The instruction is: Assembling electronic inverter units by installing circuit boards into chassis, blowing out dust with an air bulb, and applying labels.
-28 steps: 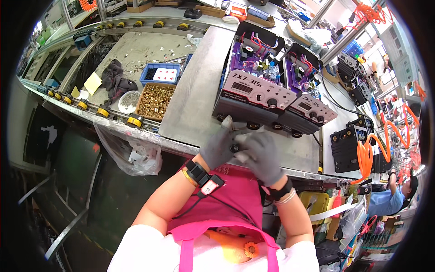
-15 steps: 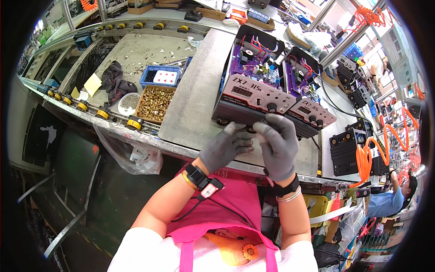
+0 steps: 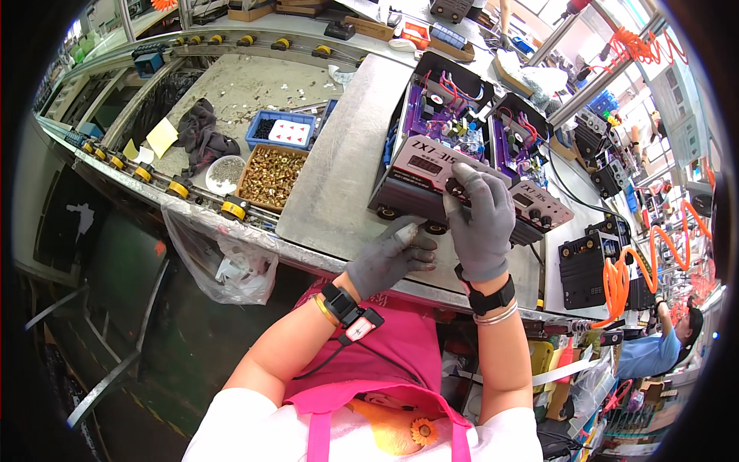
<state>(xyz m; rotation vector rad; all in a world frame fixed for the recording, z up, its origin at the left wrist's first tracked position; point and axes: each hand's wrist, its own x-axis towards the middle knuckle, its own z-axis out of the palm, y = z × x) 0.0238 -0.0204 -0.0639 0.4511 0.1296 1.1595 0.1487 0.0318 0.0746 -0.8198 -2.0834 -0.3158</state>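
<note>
A welding machine (image 3: 399, 183) with an open top stands tilted on the bench before me, its purple circuit boards showing. On its pale front panel, the fingers of my gloved right hand (image 3: 483, 223) are closed round a black knob (image 3: 454, 187). Just below the front edge is my gloved left hand (image 3: 391, 260), close to the black round sockets (image 3: 436, 229). Its fingers are curled inward with the thumb over them, and the palm is hidden. A second open welding machine (image 3: 531, 202) sits against the right side of the first, with black knobs on its panel.
Left of the metal plate (image 3: 327, 189) are a box of brass fittings (image 3: 271, 177), a blue bin (image 3: 258, 141) and a white tub of small parts (image 3: 225, 175). Orange coiled hoses (image 3: 612, 285) hang at right by another black machine (image 3: 583, 269). A co-worker in blue (image 3: 650, 354) is far right.
My right hand has moved up from below the front edge onto the panel's knob. My left hand has dropped slightly and its fingers have curled more. The view has shifted a little.
</note>
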